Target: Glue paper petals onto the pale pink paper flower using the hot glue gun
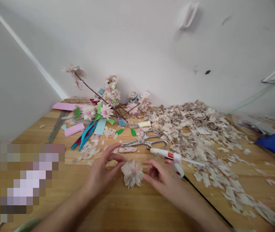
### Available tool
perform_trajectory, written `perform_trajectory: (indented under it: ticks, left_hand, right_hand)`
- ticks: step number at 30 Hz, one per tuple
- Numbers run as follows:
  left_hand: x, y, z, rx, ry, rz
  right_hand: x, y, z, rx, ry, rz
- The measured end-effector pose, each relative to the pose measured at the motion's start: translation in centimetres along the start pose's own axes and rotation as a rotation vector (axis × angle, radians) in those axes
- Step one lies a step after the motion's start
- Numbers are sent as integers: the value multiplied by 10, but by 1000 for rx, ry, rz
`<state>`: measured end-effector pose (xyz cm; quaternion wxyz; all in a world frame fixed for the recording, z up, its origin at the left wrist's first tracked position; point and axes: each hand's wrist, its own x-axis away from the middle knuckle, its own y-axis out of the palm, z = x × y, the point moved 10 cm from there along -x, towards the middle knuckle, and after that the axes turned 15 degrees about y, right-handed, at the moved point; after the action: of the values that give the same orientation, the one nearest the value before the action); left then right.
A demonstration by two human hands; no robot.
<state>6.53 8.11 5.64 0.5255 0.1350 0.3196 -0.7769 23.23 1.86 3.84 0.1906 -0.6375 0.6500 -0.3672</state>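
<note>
A pale handmade flower (132, 174) with a pink centre is held upright just above the near part of the wooden table. My left hand (106, 167) pinches its upper left petals between thumb and fingers, the index finger raised. On the other side, my right hand (161, 177) has its thumb and fingertips at the right petals, the other fingers curled in. Silver scissors (143, 140) lie beyond the flower. Next to my right hand rests a white glue gun (168, 154) with a glue stick at its back and a red light.
A large heap of dried pale petals (190, 125) spreads over the right side. Branches with finished flowers (106, 111) stand against the wall. Blue and red strips (85, 135), pink paper rolls (74, 129) and green leaves (119, 131) lie left of centre. A black cord (207, 199) runs right.
</note>
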Motion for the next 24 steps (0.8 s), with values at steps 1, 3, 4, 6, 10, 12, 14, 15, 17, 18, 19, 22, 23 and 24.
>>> perform_trajectory:
  ticks: [1,3,4,6,10,12,14,15,17,18,19,22,23,24]
  left_hand:
    - [-1,-1,2,-18,24,4]
    - [-2,-4,6,-57,58,21]
    - [-2,-6,9,-78,74,33]
    - [-3,-11,15,-119,111,66]
    - [-4,-18,27,-160,185,130]
    - [-4,-20,29,-167,204,144]
    - [-3,-20,29,-171,210,149]
    - [-3,-20,29,-171,211,151]
    - [-3,-20,27,-169,206,157]
    - [-2,-19,26,-166,204,159]
    - [-2,-19,26,-164,199,161]
    - [-1,-19,28,-174,209,166]
    - [-1,-20,31,-190,234,164]
    - [-1,-19,36,-210,276,155]
  right_hand:
    - [-8,10,-9,-9,-7,-53]
    - [-19,24,-20,-37,-37,-106]
    - [-23,28,-21,-80,-42,-115]
    - [-28,31,-16,-239,-27,-145]
    - [-28,41,2,-640,87,-335]
    - [-26,45,7,-805,152,-417]
    - [-24,50,10,-931,226,-483]
    - [-22,53,12,-973,264,-516]
    - [-20,59,13,-1018,325,-572]
    - [-19,61,14,-1025,341,-589]
    - [-19,61,14,-1020,346,-599]
    - [-20,56,13,-900,289,-568]
    - [-20,50,11,-815,238,-523]
    - [-20,42,9,-705,173,-452]
